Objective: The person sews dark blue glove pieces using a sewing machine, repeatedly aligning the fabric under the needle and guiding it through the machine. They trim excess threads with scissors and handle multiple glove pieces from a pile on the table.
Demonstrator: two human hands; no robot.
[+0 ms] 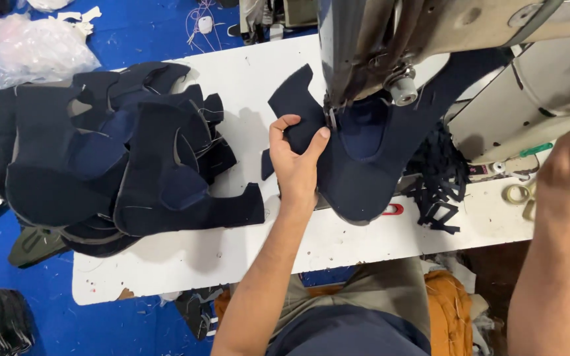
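A dark navy felt-like cut fabric piece (357,165) with curved lobes is being held flat on the white worktable (245,257), its upper part lying under the needle area of the grey industrial sewing machine (390,46). It is being pinched at its left edge by the left hand (296,161), fingers curled over the cloth and thumb pressed near the needle (the needle itself is being hidden by the machine head). The right hand (565,178) is being kept at the frame's right, fingers loosely spread; whether anything is being gripped cannot be told. A heap of similar navy cut pieces (113,158) is lying to the left, dark offcut strips (440,184) to the right.
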